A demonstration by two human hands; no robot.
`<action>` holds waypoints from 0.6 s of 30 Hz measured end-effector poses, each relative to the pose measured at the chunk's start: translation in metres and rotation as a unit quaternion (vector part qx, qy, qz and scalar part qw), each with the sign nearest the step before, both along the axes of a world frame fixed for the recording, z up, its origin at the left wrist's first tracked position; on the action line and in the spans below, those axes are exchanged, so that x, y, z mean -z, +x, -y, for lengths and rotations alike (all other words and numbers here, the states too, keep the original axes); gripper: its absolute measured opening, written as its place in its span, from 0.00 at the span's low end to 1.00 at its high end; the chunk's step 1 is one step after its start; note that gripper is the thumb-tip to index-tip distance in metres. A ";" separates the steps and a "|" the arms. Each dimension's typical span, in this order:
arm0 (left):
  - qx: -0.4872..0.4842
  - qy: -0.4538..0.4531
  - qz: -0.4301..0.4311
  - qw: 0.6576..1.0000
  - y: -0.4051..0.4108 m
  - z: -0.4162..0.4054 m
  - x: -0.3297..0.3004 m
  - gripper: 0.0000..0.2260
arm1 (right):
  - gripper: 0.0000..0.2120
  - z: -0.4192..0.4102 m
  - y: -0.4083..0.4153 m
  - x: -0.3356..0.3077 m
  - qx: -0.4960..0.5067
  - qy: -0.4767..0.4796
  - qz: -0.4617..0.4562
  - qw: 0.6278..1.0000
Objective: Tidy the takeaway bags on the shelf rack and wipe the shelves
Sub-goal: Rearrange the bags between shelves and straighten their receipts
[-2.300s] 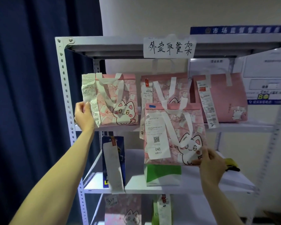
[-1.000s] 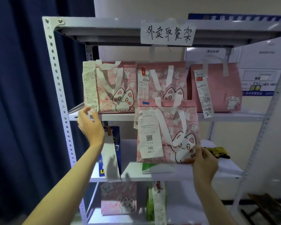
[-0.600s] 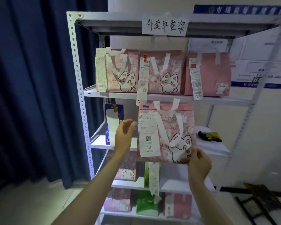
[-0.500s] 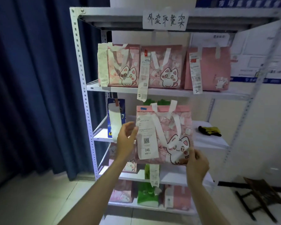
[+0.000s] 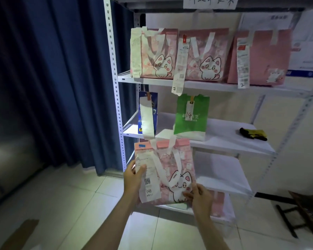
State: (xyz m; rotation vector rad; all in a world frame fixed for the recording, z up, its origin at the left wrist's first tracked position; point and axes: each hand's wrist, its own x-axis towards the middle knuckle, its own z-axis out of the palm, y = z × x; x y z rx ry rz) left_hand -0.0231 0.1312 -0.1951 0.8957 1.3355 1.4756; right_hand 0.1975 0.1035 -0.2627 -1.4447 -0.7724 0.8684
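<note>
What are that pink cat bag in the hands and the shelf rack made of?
Pink cat bag: seemingly matte paper or non-woven fabric; it holds flat panels and a folded top, with soft white strap handles. Shelf rack: painted white metal, judging by its punched upright.

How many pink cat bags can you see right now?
3 clearly: two on the top shelf, the left cat bag and the middle cat bag, plus the held cat bag in both hands. More pink behind it, on the bottom shelf, may hide others.

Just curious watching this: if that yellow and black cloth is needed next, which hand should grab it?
Probably the right hand: the cloth lies at the right end of its shelf, while the left hand could keep hold of the pink cat bag.
</note>
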 end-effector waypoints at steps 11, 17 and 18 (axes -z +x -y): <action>0.001 -0.115 -0.026 0.993 -0.092 -0.064 0.077 0.05 | 0.09 -0.076 -0.095 0.067 -0.018 -0.095 -0.008 0.995; -0.013 -0.157 -0.040 0.987 -0.126 -0.115 0.106 0.02 | 0.08 -0.123 -0.122 0.084 -0.056 -0.149 0.012 0.987; -0.020 -0.154 -0.043 0.987 -0.130 -0.123 0.108 0.02 | 0.07 -0.130 -0.123 0.085 -0.068 -0.157 0.031 0.985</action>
